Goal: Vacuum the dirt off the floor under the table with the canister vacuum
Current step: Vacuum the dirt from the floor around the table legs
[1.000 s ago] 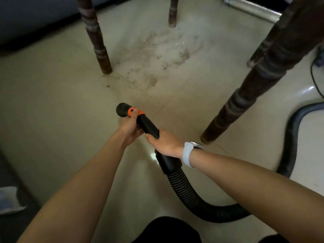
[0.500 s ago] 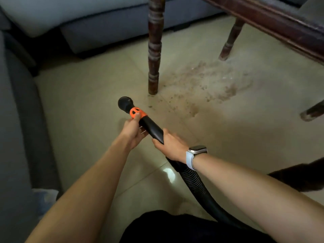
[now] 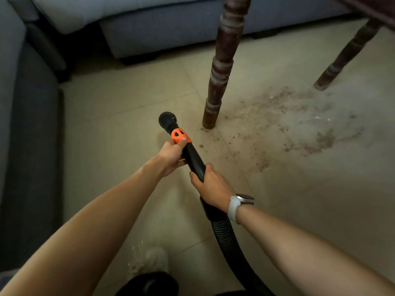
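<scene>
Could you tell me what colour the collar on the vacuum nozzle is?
Orange collar, shown clearly in the head view.

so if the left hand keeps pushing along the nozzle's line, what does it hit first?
Likely bare floor left of the table leg, then the sofa base. The left hand aims the nozzle past the leg, away from the dirt; depth is unclear.
</scene>
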`<action>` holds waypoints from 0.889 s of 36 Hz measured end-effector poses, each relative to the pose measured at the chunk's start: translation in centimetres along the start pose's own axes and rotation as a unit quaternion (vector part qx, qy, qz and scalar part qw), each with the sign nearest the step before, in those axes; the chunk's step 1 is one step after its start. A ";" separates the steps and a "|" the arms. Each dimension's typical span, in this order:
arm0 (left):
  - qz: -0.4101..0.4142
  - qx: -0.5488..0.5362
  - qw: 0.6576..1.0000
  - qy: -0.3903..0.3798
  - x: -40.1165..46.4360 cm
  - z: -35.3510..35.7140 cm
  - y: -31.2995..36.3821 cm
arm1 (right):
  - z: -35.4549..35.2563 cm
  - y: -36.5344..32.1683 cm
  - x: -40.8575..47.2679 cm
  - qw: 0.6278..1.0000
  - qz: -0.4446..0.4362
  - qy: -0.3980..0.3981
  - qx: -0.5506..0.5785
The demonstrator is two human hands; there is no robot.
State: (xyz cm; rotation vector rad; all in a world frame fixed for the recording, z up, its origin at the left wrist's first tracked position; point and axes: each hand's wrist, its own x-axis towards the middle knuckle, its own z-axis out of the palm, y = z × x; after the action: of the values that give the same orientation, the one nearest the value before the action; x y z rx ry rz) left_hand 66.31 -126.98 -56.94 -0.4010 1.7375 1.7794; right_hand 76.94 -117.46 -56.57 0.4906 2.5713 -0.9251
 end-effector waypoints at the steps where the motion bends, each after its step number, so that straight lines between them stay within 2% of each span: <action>1: -0.002 0.005 1.000 -0.003 0.9 0.2 -0.4 | 0.4 0.4 0.7 1.000 0.005 0.001 0.008; 6: -0.018 0.017 1.000 -0.012 4.4 1.2 -3.1 | 2.7 2.7 3.0 0.998 0.035 -0.002 0.056; 12: -0.026 0.017 0.999 -0.045 4.4 2.2 -6.3 | 4.2 4.6 1.7 0.994 0.061 -0.012 0.085; 23: -0.041 0.012 0.994 -0.096 1.9 3.1 -9.0 | 4.4 6.4 -2.2 0.995 0.087 0.010 0.051; 32: -0.077 0.056 0.986 -0.138 -0.2 4.8 -9.8 | 4.2 8.0 -5.2 0.990 0.130 0.020 0.057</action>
State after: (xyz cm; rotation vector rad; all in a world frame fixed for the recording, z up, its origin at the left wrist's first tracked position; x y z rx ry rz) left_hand 73.37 -122.87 -64.10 -0.2232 1.5577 1.5399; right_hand 85.86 -115.43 -61.53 0.8618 2.4219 -0.9787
